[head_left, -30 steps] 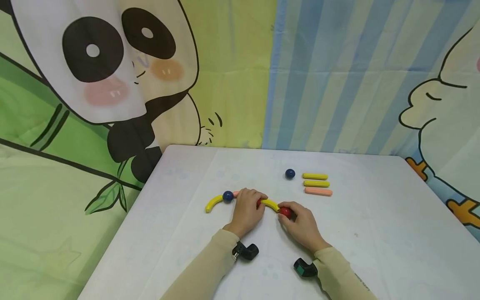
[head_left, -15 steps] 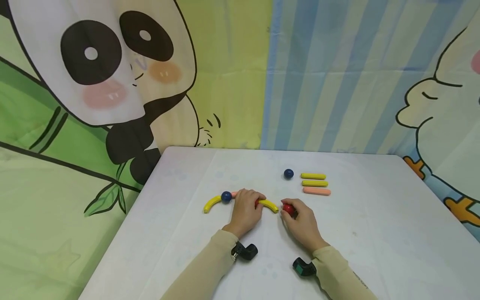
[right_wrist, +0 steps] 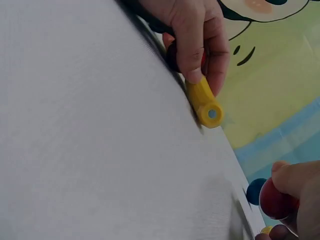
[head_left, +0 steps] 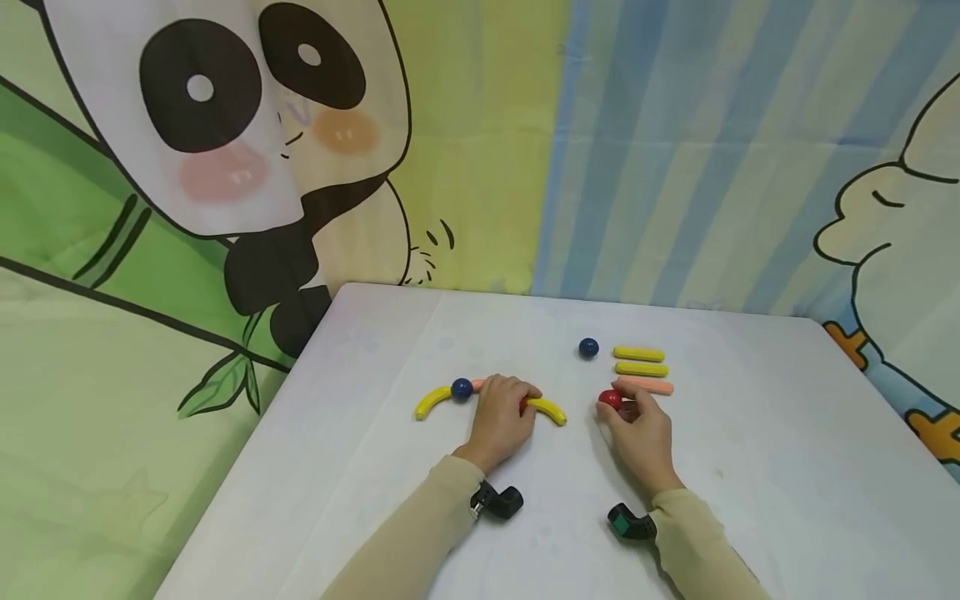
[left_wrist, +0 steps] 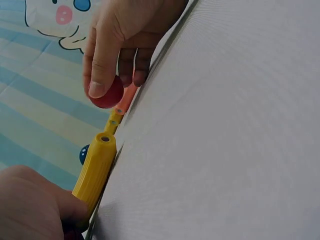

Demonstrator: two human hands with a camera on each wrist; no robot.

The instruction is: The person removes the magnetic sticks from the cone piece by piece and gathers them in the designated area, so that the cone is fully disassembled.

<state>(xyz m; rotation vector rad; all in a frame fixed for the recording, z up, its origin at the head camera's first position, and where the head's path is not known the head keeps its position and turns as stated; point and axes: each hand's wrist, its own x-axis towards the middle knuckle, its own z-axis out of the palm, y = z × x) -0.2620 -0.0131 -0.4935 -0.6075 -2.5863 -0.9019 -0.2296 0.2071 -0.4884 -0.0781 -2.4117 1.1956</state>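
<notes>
My left hand (head_left: 501,421) grips a joined row of rods and balls lying on the table. Beyond its left side come a pink rod (head_left: 478,385), a dark blue ball (head_left: 462,389) and a curved yellow rod (head_left: 431,402). Between its fingers peeks a red ball (head_left: 523,406), from which another curved yellow rod (head_left: 552,411) sticks out to the right; a round metal spot marks its end in the left wrist view. Thumb and index finger of my right hand (head_left: 643,437) pinch a second red ball (head_left: 610,400), apart from that rod. The row's middle is hidden under my left hand.
Past my right hand lie two straight yellow rods (head_left: 640,354) and a straight pink rod (head_left: 651,386), partly behind my fingers. A loose dark blue ball (head_left: 588,347) is left of them. The white table (head_left: 375,333) ends at a printed curtain (head_left: 480,167).
My right hand has taken the red ball off the yellow rod's end and carried it right and back toward the straight rods. My left hand stays on the row.
</notes>
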